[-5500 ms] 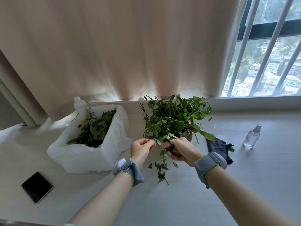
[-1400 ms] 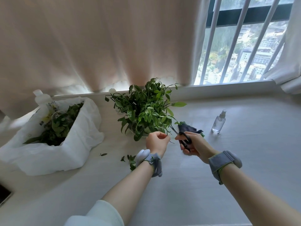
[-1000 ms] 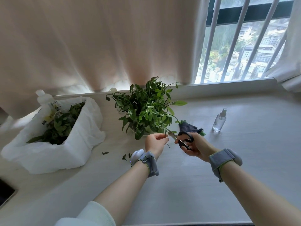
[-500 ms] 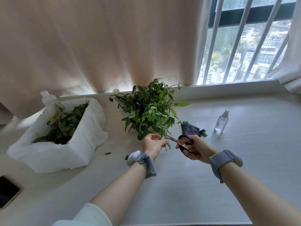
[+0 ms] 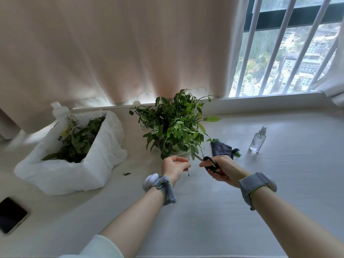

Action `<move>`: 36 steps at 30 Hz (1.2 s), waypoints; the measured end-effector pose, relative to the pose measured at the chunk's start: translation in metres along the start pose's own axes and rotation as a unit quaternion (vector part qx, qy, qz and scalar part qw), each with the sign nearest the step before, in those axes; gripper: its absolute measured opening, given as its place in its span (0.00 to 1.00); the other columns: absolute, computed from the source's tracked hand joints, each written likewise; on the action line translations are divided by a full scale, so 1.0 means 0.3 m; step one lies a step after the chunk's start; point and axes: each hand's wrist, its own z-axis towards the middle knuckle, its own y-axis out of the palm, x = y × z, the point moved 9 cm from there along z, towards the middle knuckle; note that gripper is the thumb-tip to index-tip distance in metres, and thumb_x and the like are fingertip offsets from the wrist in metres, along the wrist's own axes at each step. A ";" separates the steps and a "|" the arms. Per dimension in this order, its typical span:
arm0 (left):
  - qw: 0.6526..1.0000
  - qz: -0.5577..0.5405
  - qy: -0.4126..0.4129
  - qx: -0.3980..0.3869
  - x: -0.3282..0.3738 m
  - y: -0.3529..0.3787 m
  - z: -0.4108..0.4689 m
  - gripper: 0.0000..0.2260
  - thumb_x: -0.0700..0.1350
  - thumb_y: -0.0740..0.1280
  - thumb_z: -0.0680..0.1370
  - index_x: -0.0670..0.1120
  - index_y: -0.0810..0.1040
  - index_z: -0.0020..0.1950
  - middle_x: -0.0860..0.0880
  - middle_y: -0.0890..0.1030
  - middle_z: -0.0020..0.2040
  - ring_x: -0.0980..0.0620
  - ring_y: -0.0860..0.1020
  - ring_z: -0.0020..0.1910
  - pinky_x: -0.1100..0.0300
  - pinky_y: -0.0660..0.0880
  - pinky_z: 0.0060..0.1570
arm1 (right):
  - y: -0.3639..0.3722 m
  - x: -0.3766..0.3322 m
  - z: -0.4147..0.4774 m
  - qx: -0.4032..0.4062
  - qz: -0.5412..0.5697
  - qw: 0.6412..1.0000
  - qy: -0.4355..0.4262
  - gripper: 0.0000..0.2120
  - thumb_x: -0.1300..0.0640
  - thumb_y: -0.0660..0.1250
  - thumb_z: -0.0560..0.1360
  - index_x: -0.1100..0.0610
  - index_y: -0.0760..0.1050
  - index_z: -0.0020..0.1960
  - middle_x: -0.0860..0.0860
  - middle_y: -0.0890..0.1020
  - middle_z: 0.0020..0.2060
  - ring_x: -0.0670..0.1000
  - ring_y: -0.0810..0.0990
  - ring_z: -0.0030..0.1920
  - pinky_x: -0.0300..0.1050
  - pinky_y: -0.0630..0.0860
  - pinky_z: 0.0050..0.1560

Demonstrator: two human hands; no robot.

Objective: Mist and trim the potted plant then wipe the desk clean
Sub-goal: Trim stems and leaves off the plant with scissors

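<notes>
A leafy green potted plant [image 5: 175, 127] in a white pot stands mid-desk near the sill. My right hand [image 5: 222, 168] grips black-handled scissors [image 5: 209, 162], blades pointing left toward the plant's lower front leaves. My left hand [image 5: 174, 167] sits just left of the blades, fingers pinched on a thin cut sprig [image 5: 188, 169] that hangs below them. A dark grey cloth [image 5: 220, 148] lies right of the pot. A small clear spray bottle [image 5: 257, 139] stands further right.
A white plastic bag [image 5: 65, 164] holding cut leaves and a white bottle sits at the left. A dark phone [image 5: 11, 215] lies at the desk's near-left edge. One loose leaf [image 5: 127, 173] rests on the white desk [image 5: 204, 220]. Curtain and barred window stand behind.
My left hand has drawn down and away from the foliage with a snipped sprig pinched in it. The scissors stay at the plant's front edge; the view has shifted slightly right.
</notes>
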 end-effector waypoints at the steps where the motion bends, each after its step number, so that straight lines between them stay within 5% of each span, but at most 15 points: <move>1: 1.000 0.018 0.002 0.009 -0.007 -0.014 0.003 0.07 0.34 0.72 0.69 0.45 0.79 0.37 0.45 0.81 0.35 0.49 0.79 0.34 0.68 0.75 0.32 | -0.001 0.003 -0.001 0.002 -0.001 1.000 0.006 0.06 0.63 0.70 0.71 0.63 0.80 0.36 0.56 0.71 0.28 0.47 0.68 0.22 0.33 0.63 0.18; 3: 0.998 0.063 0.006 0.029 -0.016 -0.048 0.008 0.06 0.38 0.71 0.70 0.47 0.80 0.34 0.47 0.82 0.35 0.49 0.79 0.37 0.62 0.76 0.36 | 0.005 0.011 -0.007 0.000 0.000 1.000 0.027 0.08 0.62 0.69 0.72 0.63 0.78 0.35 0.55 0.70 0.27 0.46 0.68 0.20 0.33 0.63 0.17; 10: 0.985 0.136 0.025 0.101 -0.006 -0.158 0.019 0.06 0.45 0.68 0.73 0.47 0.82 0.38 0.48 0.84 0.38 0.52 0.75 0.35 0.63 0.71 0.38 | 0.049 0.030 0.016 -0.010 -0.029 0.999 0.039 0.07 0.59 0.68 0.72 0.63 0.80 0.45 0.53 0.71 0.28 0.46 0.71 0.25 0.34 0.67 0.23; 15: 0.973 0.223 0.050 0.033 -0.038 -0.133 0.074 0.11 0.40 0.62 0.77 0.49 0.80 0.56 0.50 0.82 0.52 0.50 0.78 0.51 0.64 0.72 0.50 | 0.078 0.025 0.067 0.001 -0.050 0.999 0.003 0.03 0.61 0.69 0.71 0.61 0.79 0.41 0.55 0.71 0.28 0.49 0.70 0.26 0.37 0.66 0.27; 21: 0.891 0.427 0.115 -0.098 -0.079 -0.008 0.134 0.25 0.35 0.55 0.79 0.47 0.60 0.76 0.47 0.56 0.78 0.47 0.59 0.75 0.58 0.60 0.70 | 0.107 0.019 0.139 0.010 -0.097 0.995 -0.035 0.06 0.60 0.65 0.74 0.58 0.78 0.39 0.56 0.73 0.25 0.53 0.67 0.25 0.42 0.58 0.31; 25: 0.835 0.523 0.131 -0.110 -0.119 0.023 0.185 0.29 0.33 0.54 0.79 0.45 0.49 0.78 0.49 0.40 0.79 0.47 0.48 0.78 0.56 0.56 0.74 | 0.120 0.004 0.162 0.018 -0.126 0.990 -0.065 0.07 0.61 0.62 0.77 0.58 0.78 0.43 0.55 0.73 0.25 0.50 0.67 0.20 0.40 0.55 0.27; 29: 0.811 0.556 0.149 -0.099 -0.136 0.017 0.218 0.29 0.36 0.53 0.80 0.45 0.45 0.78 0.48 0.43 0.79 0.48 0.44 0.78 0.57 0.46 0.75 | 0.124 0.005 0.167 0.020 -0.121 0.989 -0.078 0.07 0.62 0.63 0.77 0.60 0.77 0.42 0.56 0.73 0.25 0.49 0.67 0.19 0.36 0.57 0.22; 36: 0.804 0.558 0.167 -0.121 -0.142 0.004 0.235 0.29 0.39 0.55 0.80 0.47 0.46 0.78 0.51 0.47 0.79 0.49 0.44 0.78 0.53 0.43 0.75 | 0.123 0.008 0.171 0.022 -0.105 0.991 -0.079 0.05 0.63 0.63 0.76 0.61 0.78 0.45 0.56 0.74 0.26 0.50 0.67 0.20 0.37 0.58 0.22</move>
